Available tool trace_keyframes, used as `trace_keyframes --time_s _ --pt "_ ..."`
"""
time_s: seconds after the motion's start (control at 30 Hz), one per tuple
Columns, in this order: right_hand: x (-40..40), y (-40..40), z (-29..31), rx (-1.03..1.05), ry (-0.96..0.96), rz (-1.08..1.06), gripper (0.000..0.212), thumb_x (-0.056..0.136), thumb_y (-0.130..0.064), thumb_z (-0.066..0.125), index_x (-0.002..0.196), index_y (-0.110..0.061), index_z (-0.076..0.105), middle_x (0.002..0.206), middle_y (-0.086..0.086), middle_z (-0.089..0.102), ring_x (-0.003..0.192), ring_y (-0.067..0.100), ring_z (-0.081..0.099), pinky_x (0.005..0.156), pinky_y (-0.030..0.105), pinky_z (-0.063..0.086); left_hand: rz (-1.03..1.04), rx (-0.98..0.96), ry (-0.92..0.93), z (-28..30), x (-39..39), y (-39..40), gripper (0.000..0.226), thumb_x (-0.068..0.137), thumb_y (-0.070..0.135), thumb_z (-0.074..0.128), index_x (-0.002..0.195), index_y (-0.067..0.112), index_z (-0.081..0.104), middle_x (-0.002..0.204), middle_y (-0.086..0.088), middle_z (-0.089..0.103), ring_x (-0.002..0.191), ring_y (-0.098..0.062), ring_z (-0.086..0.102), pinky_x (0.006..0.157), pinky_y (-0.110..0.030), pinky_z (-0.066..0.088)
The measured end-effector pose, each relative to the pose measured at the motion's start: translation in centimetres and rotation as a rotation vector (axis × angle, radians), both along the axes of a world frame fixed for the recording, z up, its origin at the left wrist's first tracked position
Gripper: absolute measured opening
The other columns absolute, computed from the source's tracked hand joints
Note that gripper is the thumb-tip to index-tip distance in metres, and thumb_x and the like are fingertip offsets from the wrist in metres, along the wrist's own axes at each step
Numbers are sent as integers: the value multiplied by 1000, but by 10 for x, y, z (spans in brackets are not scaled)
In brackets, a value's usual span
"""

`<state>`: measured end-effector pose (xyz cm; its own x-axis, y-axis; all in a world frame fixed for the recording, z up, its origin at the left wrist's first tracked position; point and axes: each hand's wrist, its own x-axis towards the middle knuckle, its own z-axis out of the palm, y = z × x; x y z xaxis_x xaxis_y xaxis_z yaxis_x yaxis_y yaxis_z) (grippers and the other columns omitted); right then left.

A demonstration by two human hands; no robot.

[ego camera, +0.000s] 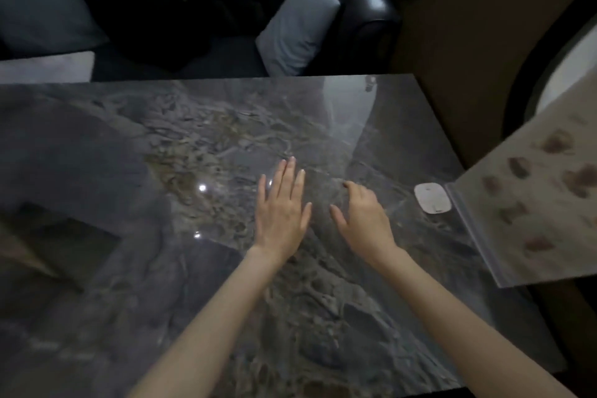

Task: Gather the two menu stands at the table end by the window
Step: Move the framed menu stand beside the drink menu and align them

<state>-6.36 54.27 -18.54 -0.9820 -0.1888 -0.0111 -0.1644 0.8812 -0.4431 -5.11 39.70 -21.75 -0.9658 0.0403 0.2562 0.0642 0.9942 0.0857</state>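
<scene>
One menu stand, a clear sheet holder with blurred food pictures, stands at the right table edge; its long axis runs away from the person, face turned left. A white pad lies just beside it. Left hand is flat with fingers spread, right hand loosely curled; both hold nothing.

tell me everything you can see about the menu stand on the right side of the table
The menu stand is a clear, plastic-looking holder with a pale sheet inside, printed with blurred reddish-brown pictures. It stands at the dark marble table's right edge, leaning and cut off by the frame. A small white rounded device lies by its near corner. Neither hand touches it.
</scene>
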Motion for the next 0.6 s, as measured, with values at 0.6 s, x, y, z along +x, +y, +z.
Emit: trace_keyframes --time_s 0.6 --pt "53 -269 58 -126 59 545 76 83 -38 54 143 -6 21 151 11 29 141 26 22 115 30 8 434 29 501 80 124 -245 55 94 45 29 141 18 21 153 -11 13 146 -11 0 115 -37 7"
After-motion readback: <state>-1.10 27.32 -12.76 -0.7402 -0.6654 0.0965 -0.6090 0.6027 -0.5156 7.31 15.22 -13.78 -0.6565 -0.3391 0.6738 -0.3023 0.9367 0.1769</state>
